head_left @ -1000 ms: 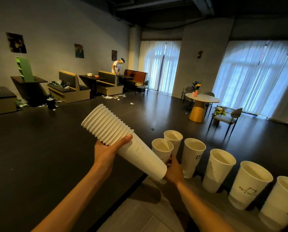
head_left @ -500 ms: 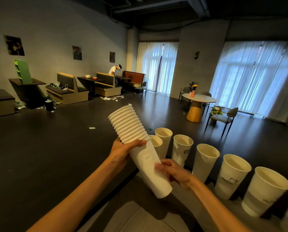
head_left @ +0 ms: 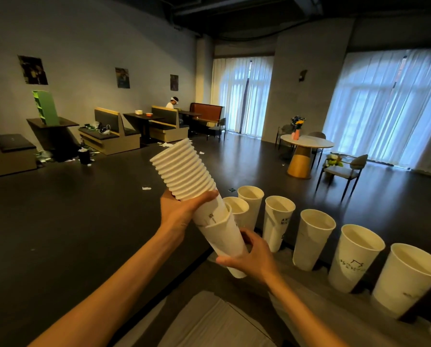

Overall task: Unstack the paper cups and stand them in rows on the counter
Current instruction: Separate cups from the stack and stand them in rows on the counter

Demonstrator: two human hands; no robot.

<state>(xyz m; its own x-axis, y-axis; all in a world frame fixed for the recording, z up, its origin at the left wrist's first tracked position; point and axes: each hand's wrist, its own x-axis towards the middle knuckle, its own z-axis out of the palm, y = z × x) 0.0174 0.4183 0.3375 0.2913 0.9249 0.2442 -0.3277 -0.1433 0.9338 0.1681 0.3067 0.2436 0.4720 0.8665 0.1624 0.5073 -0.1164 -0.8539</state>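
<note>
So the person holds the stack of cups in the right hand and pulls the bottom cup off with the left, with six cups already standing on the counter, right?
Not quite: the hands are swapped. In the head view the left hand holds the stack of cups and the right hand pulls the bottom cup off. Six cups stand on the counter, as you said.

We see a dim room with a dark floor (head_left: 59,221) strewn with paper scraps. Booths (head_left: 114,136) line the grey wall (head_left: 84,46) under three posters. A round table (head_left: 306,146) stands before bright curtained windows (head_left: 384,108).
</note>
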